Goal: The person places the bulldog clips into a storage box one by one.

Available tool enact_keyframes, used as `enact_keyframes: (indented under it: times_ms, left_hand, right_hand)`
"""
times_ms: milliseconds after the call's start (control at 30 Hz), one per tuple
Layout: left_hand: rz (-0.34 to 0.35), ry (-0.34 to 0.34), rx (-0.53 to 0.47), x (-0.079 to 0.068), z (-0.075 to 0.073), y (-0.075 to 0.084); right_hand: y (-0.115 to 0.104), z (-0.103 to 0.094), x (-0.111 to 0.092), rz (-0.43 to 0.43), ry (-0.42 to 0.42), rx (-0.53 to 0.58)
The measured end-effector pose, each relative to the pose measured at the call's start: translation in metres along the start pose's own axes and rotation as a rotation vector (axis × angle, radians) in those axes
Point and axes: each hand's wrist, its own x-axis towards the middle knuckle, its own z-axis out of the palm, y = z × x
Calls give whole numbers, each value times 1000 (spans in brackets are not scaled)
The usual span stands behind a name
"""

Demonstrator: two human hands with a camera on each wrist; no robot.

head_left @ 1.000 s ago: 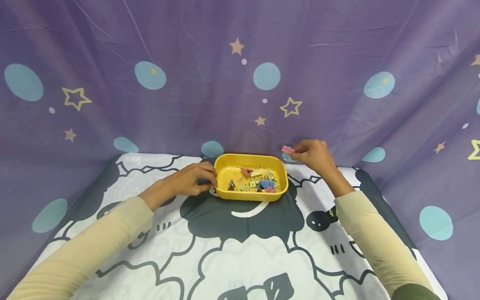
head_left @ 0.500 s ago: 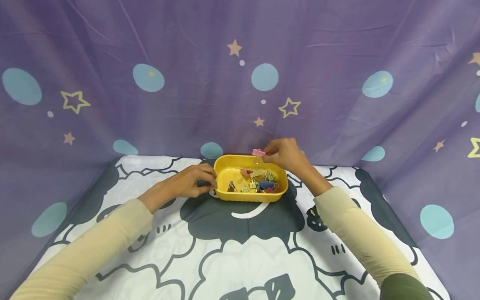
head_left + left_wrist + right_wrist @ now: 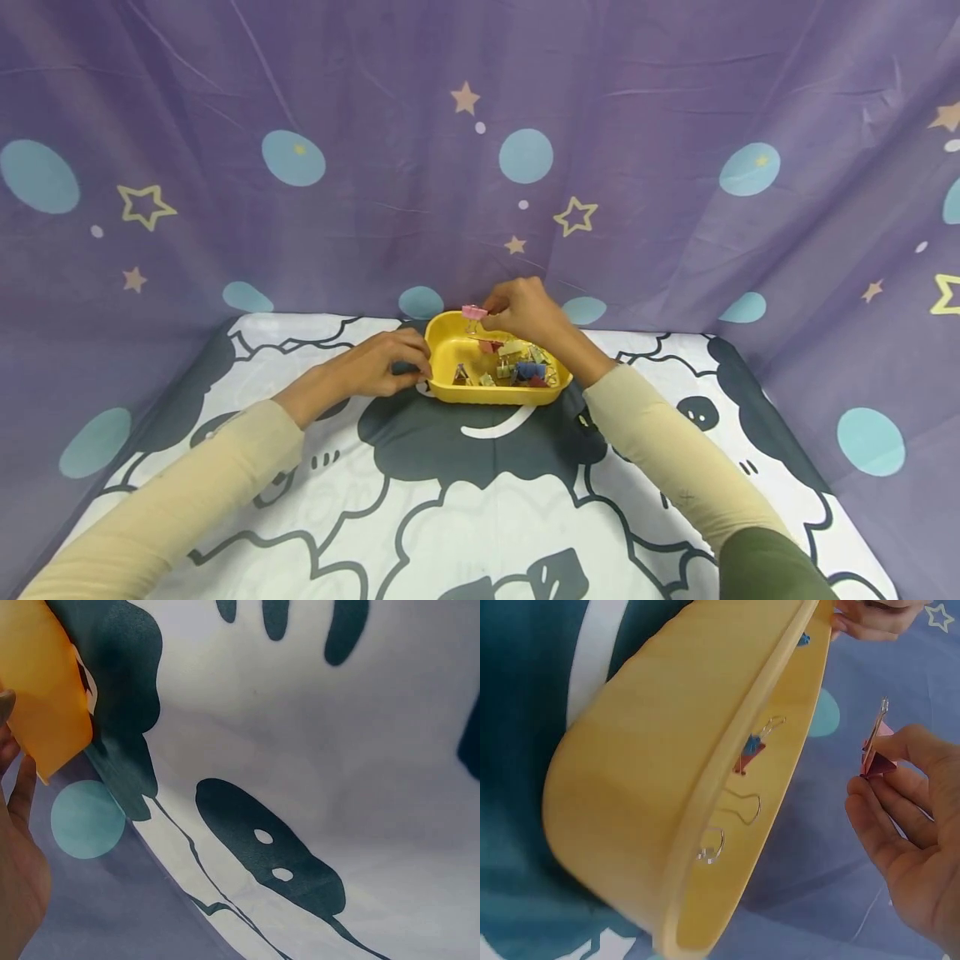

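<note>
A pink binder clip (image 3: pixel 474 312) with silver wire handles is pinched between the thumb and fingers of my right hand (image 3: pixel 528 313). It hangs over the far left part of a yellow plastic basket (image 3: pixel 480 395). In the right wrist view the clip (image 3: pixel 881 761) shows beyond the basket's far rim. My left hand (image 3: pixel 386 362) grips the basket's left end, thumb and fingers at its rim. Inside the basket lie several more binder clips, among them a blue clip (image 3: pixel 531 370), a pale yellow clip (image 3: pixel 512 348) and a red clip (image 3: pixel 489 346).
The basket stands at the back of a table covered by a white and dark sheep-print cloth (image 3: pixel 495 508). Close behind it hangs a purple curtain (image 3: pixel 390 208) with stars and blue dots, which also runs along both sides.
My right hand has moved left with the pink binder clip, from beyond the basket's right end to over its left part. The left hand has stayed at the rim.
</note>
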Motion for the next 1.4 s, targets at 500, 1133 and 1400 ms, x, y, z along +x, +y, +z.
enact_keyframes:
  times_ms: [500,1133,1400]
  left_hand:
    - [22,4,2,1,3,0]
    - [17,-13,2,5,1,-4]
    - [-100,-67,-6,1,-2,3]
  right_hand:
    - [-8,24,12,22,-26,29]
    - [14,9,-10,102,-28,12]
    - [19,-12,-29,92,16,38]
